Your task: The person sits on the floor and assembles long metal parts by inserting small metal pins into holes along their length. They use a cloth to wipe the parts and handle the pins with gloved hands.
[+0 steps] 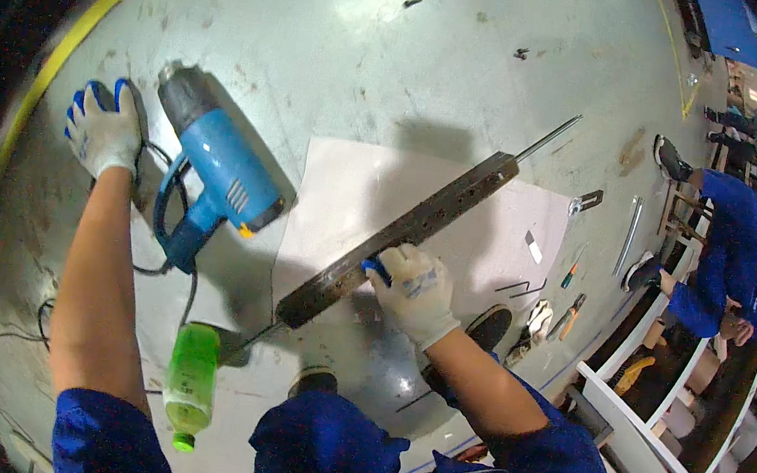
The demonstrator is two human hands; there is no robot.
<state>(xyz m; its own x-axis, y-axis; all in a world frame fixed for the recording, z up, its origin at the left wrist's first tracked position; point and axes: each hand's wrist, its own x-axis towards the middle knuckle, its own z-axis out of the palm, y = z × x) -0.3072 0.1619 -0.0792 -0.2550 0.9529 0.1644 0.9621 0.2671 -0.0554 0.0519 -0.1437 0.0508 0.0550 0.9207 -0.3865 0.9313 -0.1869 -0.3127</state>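
My right hand (pixel 414 293), in a white glove, is closed around the middle of a long dark bar (pixel 454 197) with a thin metal rod sticking out of each end. The bar slants from lower left to upper right above a pale sheet (pixel 339 175). On the far left, my left hand (pixel 106 129), in a white glove with blue fingertips, has its fingers spread and holds nothing. Close to its right lies a blue heat gun (pixel 234 165) with a dark nozzle, its cord (pixel 192 294) running down past the handle. Below stands or lies a green-tinted bottle (pixel 192 374); I cannot tell which.
Right of the sheet lie hex keys (pixel 523 286), a screwdriver (pixel 570 277), an orange-handled tool (pixel 568 321) and a metal strip (pixel 629 234). Screws (pixel 521 54) dot the far floor. A person in blue (pixel 737 243) sits at right beside a white-framed rack (pixel 644 458).
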